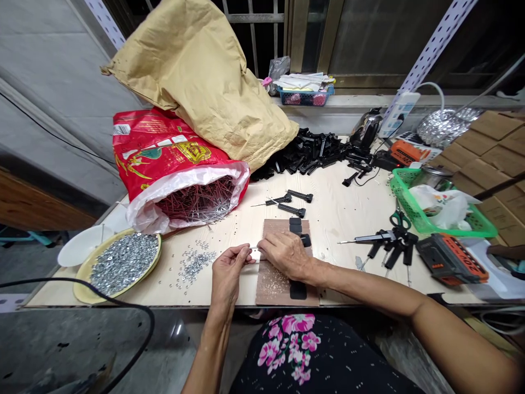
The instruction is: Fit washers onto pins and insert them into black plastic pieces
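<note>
A thin metal rod (255, 248) spans the small gap between my two hands, over the left edge of a brown board (268, 284). Thumb and fingers of my left hand (230, 265) pinch one end. My right hand (289, 256), above the board, has its fingers closed at the other end; its palm side is hidden. Black pads (298, 290) are fixed along the board, and pale crumbs lie on it. Left of my hands, small metal washers (196, 265) are scattered on the table. Beyond the board lie black-handled pieces (292, 210), some with a thin metal shaft.
A dish of washers (123, 262) stands left, before a red sack (164, 148) of thin rods. A paper sack (213, 82) leans behind, beside piled black handles (311, 153). Right are black-handled tools (396, 251), scissors (400, 219), an orange-black battery (455, 260) and a green basket (455, 231).
</note>
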Demonstrator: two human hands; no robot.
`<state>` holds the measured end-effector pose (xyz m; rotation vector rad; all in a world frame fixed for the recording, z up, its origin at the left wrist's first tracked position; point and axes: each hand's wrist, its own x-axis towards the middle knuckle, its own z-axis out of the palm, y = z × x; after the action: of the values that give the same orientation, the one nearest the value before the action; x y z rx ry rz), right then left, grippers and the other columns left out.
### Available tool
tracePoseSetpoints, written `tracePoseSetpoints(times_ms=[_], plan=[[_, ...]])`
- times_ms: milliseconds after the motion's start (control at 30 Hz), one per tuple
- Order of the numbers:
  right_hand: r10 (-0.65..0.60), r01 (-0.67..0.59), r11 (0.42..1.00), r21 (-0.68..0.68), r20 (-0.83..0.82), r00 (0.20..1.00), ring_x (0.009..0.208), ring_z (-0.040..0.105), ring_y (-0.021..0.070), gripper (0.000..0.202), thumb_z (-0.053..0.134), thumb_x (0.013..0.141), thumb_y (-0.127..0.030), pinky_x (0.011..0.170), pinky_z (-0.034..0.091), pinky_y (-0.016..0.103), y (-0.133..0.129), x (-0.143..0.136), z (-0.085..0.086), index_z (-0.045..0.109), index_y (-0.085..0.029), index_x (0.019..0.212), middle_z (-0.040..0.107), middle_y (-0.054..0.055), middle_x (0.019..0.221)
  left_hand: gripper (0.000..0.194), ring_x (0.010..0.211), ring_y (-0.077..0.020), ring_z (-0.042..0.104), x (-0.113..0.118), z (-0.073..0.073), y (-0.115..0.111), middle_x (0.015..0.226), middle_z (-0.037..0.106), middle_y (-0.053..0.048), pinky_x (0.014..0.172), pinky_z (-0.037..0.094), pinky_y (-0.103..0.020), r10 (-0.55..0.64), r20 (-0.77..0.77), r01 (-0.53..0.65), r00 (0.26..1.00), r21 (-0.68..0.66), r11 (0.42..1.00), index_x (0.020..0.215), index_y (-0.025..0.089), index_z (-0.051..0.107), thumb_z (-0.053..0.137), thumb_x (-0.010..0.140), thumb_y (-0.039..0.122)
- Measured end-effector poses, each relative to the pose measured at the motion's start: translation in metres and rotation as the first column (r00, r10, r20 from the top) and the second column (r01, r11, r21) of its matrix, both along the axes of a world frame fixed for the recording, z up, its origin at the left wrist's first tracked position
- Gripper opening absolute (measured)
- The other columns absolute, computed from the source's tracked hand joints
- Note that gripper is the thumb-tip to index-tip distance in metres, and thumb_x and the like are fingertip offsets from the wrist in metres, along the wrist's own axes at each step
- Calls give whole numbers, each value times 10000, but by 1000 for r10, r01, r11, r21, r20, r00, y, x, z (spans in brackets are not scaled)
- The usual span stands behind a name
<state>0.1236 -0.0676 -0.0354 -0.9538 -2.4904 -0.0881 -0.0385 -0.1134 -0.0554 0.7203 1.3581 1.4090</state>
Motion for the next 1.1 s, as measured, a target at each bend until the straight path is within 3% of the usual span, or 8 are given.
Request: tracePoseSetpoints(times_ms=[400, 500, 633, 867, 1100], plan=[[42, -39, 995, -94, 31, 999, 725, 547, 124, 265, 374, 981, -274, 620, 319, 258, 2, 4, -1, 602, -176, 888, 613, 28, 820, 284, 597, -90, 592, 2, 1, 2, 678, 656, -4, 652, 470, -215, -28, -40, 28, 999, -6, 1000, 848, 115, 681, 757, 667, 320], [6, -8, 967, -253, -11, 1000, 694, 549, 118, 278, 385, 977, -316, 596, 323, 245, 2, 6, 1, 605, -164, 902, 624, 31, 818, 284, 606, -91, 592, 0, -2, 3, 704, 666, -12, 669, 473, -220, -46, -72, 45, 996, -6, 999, 860, 116, 687, 751, 673, 320], [23, -80, 904, -420, -139, 990, 747, 565, 108, 192, 428, 963, -277, 621, 356, 216, 3, 13, 4, 587, -170, 974, 627, 23, 879, 305, 613, -104, 590, 3, -1, 6, 709, 672, -23, 657, 479, -231, -85, -82, 83, 993, -27, 996, 863, 116, 696, 758, 658, 333], [-34, -20, 931, -364, -139, 990, 747, 550, 108, 198, 449, 952, -296, 604, 372, 210, 5, 40, 1, 600, -170, 941, 578, 23, 892, 381, 579, -107, 585, 28, 7, 11, 726, 678, -44, 612, 490, -245, -145, 106, 157, 984, -116, 981, 840, 101, 701, 776, 615, 399], [-66, 19, 956, -294, -152, 986, 778, 554, 119, 174, 466, 939, -292, 621, 383, 212, 1, 51, -8, 583, -164, 957, 578, 29, 899, 360, 542, -101, 584, 40, 4, 15, 616, 639, 2, 580, 473, -221, -142, 41, 145, 989, -93, 985, 812, 114, 679, 804, 581, 360]])
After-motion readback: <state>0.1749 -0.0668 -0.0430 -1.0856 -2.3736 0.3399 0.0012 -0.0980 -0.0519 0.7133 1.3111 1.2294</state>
